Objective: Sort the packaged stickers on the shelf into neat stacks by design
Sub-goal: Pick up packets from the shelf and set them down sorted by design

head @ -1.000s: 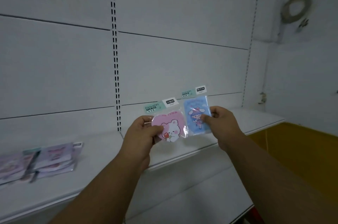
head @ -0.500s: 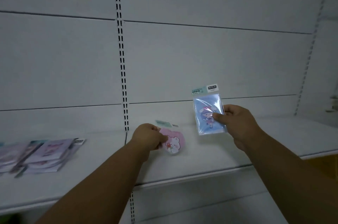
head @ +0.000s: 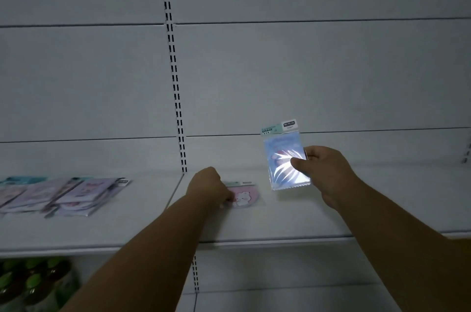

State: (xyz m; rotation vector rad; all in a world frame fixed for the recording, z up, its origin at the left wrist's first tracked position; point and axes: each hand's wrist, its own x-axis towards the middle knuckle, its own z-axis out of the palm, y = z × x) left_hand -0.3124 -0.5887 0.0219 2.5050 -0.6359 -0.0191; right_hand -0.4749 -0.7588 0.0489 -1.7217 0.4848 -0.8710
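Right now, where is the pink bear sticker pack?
Head view: the pink bear sticker pack lies flat on the shelf, just right of the slotted upright, under the left hand.

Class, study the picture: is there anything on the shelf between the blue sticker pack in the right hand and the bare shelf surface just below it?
Nothing visible. The blue sticker pack in the right hand hangs over bare shelf; the pink pack under the left hand lies off to its left.

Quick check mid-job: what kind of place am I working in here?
Most likely a retail shop aisle: white gondola shelving with a slotted upright, header-carded sticker packs laid out like stock, and green-capped bottles on the shelf below.
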